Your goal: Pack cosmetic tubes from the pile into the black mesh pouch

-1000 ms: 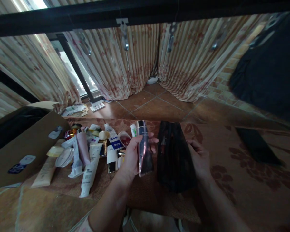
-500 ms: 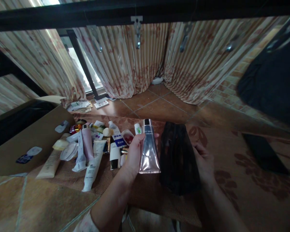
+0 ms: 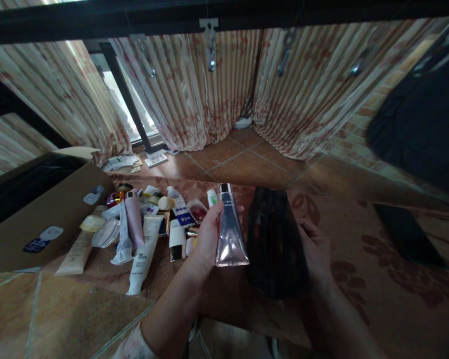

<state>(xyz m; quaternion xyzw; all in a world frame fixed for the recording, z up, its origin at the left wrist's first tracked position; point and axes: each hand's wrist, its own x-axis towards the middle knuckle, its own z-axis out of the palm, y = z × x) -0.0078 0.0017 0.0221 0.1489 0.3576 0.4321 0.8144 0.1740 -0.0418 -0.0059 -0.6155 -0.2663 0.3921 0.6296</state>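
My left hand (image 3: pixel 206 240) is closed around a shiny silver-grey cosmetic tube (image 3: pixel 231 234), held cap upward with its flat crimped end toward me. Just right of the tube is a black, partly see-through mesh pouch (image 3: pixel 275 244). My right hand (image 3: pixel 314 249) grips the pouch along its right side, the fingertips partly hidden behind it. Left of my hands lies a pile of cosmetics, among them a white tube (image 3: pixel 145 254), a pink tube (image 3: pixel 133 219), a beige tube (image 3: pixel 77 252) and a round clear case (image 3: pixel 106 233).
A cardboard box (image 3: pixel 71 204) with black contents stands at the left. On the brown patterned mat (image 3: pixel 344 234) at the right lies a dark flat rectangular object (image 3: pixel 409 234). Metal hooks hang from a dark bar (image 3: pixel 247 17) above. Papers (image 3: pixel 121 162) lie near the curtains (image 3: pixel 179 94).
The view has shifted very slightly. Both hands keep their hold on the tube and the pouch, and the tube leans a little more to the left at its cap.
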